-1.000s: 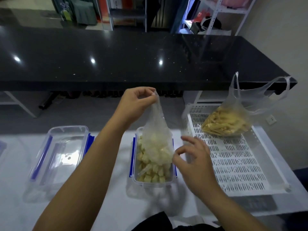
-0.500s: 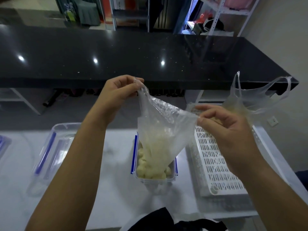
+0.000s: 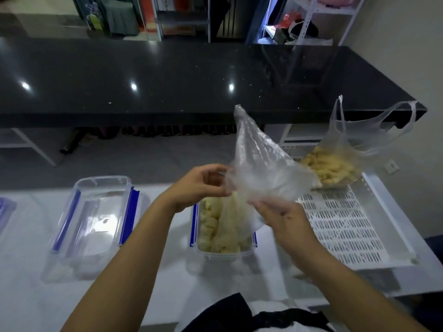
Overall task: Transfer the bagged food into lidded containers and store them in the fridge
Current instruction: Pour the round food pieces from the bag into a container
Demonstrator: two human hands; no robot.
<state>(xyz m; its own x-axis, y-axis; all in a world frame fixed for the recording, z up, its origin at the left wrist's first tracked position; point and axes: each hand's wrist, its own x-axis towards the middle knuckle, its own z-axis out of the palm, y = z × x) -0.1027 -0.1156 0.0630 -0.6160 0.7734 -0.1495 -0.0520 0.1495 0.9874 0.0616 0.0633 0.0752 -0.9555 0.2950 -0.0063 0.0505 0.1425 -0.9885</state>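
Both hands, left hand (image 3: 203,185) and right hand (image 3: 285,219), pinched the emptied bag (image 3: 261,168) above the filled container (image 3: 223,226); lidding, the second bag (image 3: 335,168) and the fridge remained.

Black counter (image 3: 167,75) across the back, glossy, with three light spots. White shelving (image 3: 335,17) and a grey chair (image 3: 119,17) beyond it. Wall socket (image 3: 391,166) at far right.
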